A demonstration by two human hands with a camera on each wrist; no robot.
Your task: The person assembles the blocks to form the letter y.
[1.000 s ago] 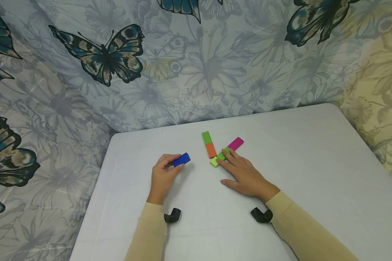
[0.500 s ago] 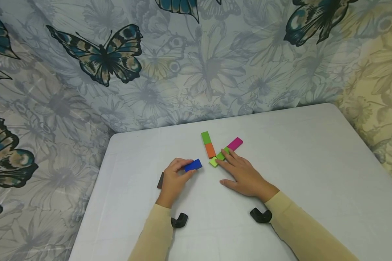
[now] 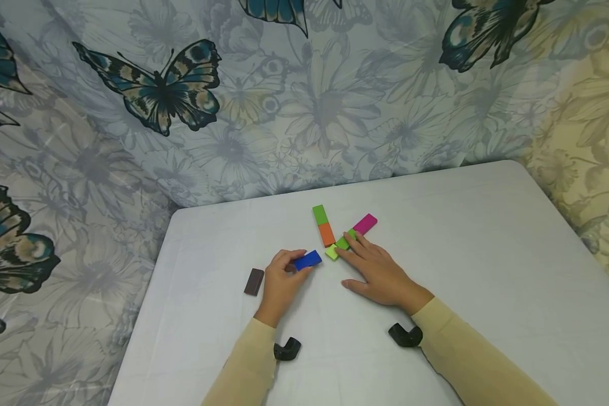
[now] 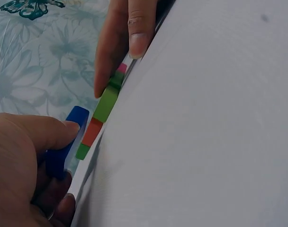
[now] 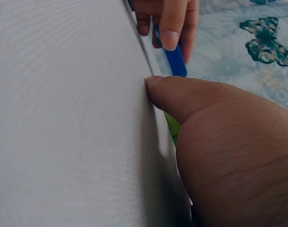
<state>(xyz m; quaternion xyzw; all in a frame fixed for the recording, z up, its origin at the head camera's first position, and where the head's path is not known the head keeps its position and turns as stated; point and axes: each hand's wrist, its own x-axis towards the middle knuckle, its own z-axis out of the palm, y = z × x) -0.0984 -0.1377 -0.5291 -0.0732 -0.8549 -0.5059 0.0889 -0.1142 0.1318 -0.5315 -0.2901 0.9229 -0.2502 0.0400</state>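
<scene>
A blue rectangular block [image 3: 307, 260] is pinched between the thumb and fingers of my left hand [image 3: 282, 285], just left of a row of coloured blocks. In the left wrist view the blue block [image 4: 68, 144] is tilted and raised off the table. My right hand [image 3: 380, 273] lies with extended fingers, its fingertips touching a green block [image 3: 343, 243]. That row runs from a yellow-green block [image 3: 331, 252] up to a magenta block [image 3: 366, 224]. A second row, an orange block [image 3: 327, 234] and a green block beyond it, meets the first near the yellow-green end.
A dark brown block [image 3: 254, 282] lies on the white table [image 3: 436, 237] to the left of my left hand. Patterned cloth with butterflies [image 3: 162, 87] hangs behind the table and along its left side. Each wrist carries a black camera mount [image 3: 406, 335].
My left hand has moved right and slightly nearer to me with the blue block, towards the rows. The dark brown block has come into view behind it. My right hand stays in place.
</scene>
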